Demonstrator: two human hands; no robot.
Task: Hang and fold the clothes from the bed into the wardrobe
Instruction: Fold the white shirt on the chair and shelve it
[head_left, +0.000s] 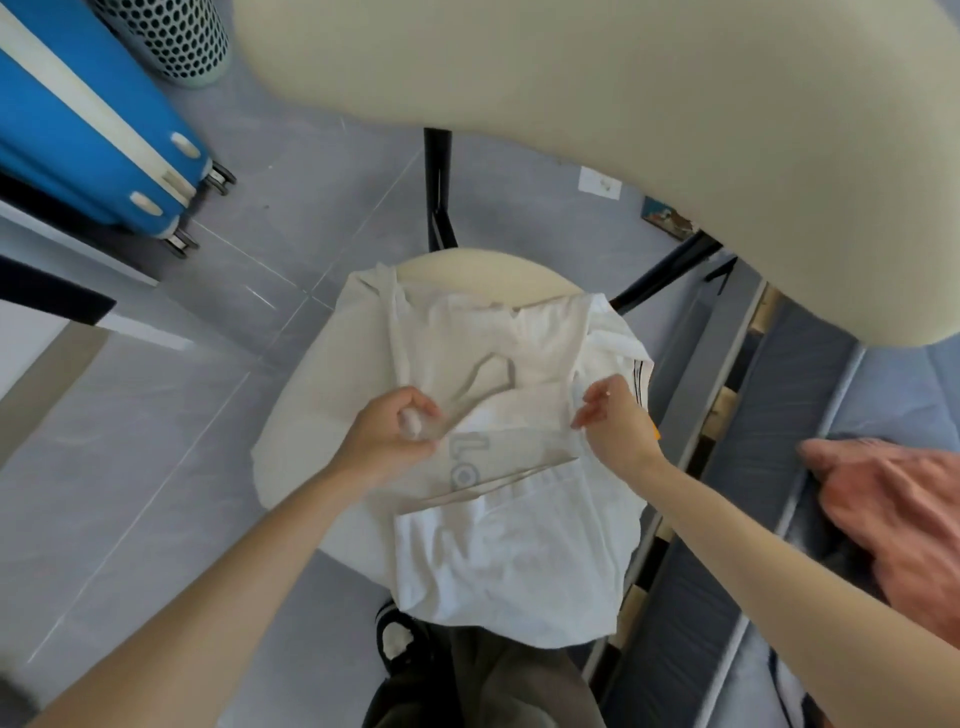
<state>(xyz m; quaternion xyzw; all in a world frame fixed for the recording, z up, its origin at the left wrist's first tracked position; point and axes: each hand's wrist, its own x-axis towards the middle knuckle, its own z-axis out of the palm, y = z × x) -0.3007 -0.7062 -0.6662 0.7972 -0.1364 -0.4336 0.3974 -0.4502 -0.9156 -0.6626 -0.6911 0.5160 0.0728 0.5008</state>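
White T-shirt (509, 545) lies on the round stool (467, 265) at centre, hanger (467, 385) showing through it. Left hand (395, 436) grips bunched fabric; right hand (615, 426) pinches the shirt. Perforated bin (171, 36) at 11 o'clock: contents hidden.

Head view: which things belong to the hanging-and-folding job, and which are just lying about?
Job in hand: white garment on the round stool; hanger with it; left hand and right hand, both gripping its fabric; pink garment waiting on the bed.

Lying about: blue suitcase; perforated bin.
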